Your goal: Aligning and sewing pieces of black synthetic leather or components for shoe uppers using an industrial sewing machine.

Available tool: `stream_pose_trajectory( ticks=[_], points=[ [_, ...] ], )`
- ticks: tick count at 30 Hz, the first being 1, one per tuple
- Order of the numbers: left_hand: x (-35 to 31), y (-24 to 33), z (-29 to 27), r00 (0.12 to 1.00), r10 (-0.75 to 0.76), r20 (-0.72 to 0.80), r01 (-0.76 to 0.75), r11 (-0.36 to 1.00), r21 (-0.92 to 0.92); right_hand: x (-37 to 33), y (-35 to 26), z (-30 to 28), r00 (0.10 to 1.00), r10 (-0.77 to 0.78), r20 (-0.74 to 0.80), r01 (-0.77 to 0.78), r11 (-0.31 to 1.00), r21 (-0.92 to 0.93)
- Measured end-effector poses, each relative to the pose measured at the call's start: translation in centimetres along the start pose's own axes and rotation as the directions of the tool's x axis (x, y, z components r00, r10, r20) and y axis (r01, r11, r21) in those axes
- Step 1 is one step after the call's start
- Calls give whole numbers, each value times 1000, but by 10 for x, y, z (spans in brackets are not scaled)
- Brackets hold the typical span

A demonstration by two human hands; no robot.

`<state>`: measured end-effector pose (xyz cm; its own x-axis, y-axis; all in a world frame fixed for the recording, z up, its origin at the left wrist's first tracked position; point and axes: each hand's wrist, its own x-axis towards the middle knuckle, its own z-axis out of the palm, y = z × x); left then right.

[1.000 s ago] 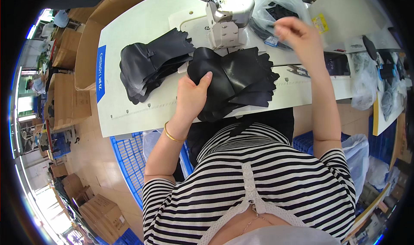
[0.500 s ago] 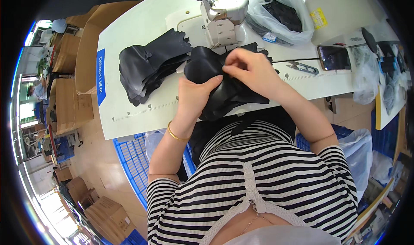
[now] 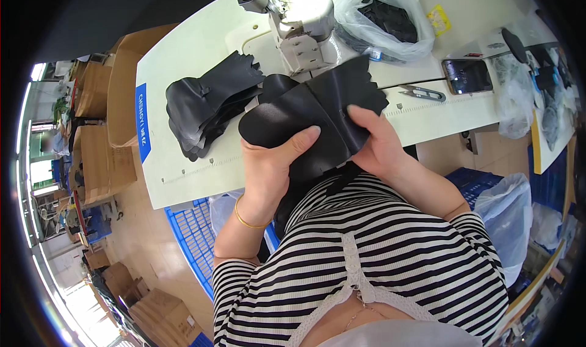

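A black, smooth, leather-like piece [image 3: 287,112] is held up between my hands at the table's front edge. It has a seam across it and a jagged cut end at the upper right. My left hand [image 3: 271,164] is closed on its left part, thumb lying on top. At the right side my right hand [image 3: 379,144] grips the piece with the thumb over it and the other fingers hidden underneath. Another black piece [image 3: 274,86] shows behind it. Left of my hands lies a pile of similar black pieces [image 3: 198,109], jagged ends pointing to the right.
The sewing machine [image 3: 299,45] stands just beyond the held piece. At the back right is a clear plastic bag [image 3: 421,17] with black pieces. Thread snips [image 3: 422,93] and a phone [image 3: 467,76] lie on the white table [image 3: 177,191]. A blue basket [image 3: 189,225] sits below.
The leather-like piece has been turned and opened flatter, so its seam and jagged end show. My right hand has shifted from pinching on top to gripping the right side.
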<state>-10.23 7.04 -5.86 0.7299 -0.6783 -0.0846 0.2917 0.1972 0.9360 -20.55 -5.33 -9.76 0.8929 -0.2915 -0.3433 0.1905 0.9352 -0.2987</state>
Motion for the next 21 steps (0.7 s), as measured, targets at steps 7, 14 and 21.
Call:
stream_pose_trajectory(
  ticks=[7, 14, 21],
  points=[
    [3, 9, -2, 1000, 4, 12, -5, 995, 101, -4, 7, -1, 816, -467, 340, 570, 553, -608],
    [4, 7, -4, 998, -25, 53, 20, 994, 104, -9, 2, -2, 869, -401, 289, 473, 506, -721],
    [8, 9, -4, 961, -270, -53, 255, 947, -197, -5, 7, -2, 812, -488, 319, 543, 434, -719]
  ],
)
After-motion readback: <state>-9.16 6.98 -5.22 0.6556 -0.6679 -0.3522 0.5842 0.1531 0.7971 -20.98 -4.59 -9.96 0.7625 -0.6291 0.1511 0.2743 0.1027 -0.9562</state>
